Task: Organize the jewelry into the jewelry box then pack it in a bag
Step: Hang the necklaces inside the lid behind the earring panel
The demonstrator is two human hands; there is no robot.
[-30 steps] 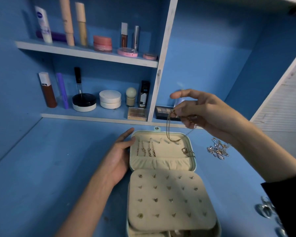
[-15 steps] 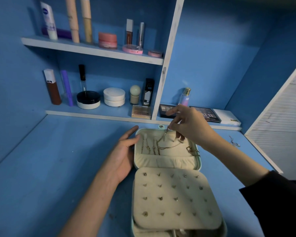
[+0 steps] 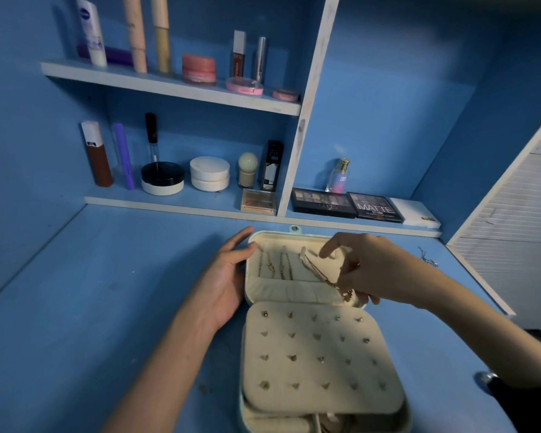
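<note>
Against left hand (image 3: 228, 278): rounded cream velvety jewelry box (image 3: 294, 292); fingers straight, touching.
Right hand (image 3: 381, 273): pinches thin gold chain (image 3: 316, 270).

Operator: Which markings are legible?

Technician: Three. "MATTE" on the lid of the black palette (image 3: 374, 208), lower shelf (image 3: 175, 204). "SB" on the small gold-capped bottle (image 3: 338, 178), same shelf. "NIVEA", in a round blue logo, on the white tube (image 3: 91, 32), upper shelf (image 3: 156, 85). All other labels: too small to read.
</note>
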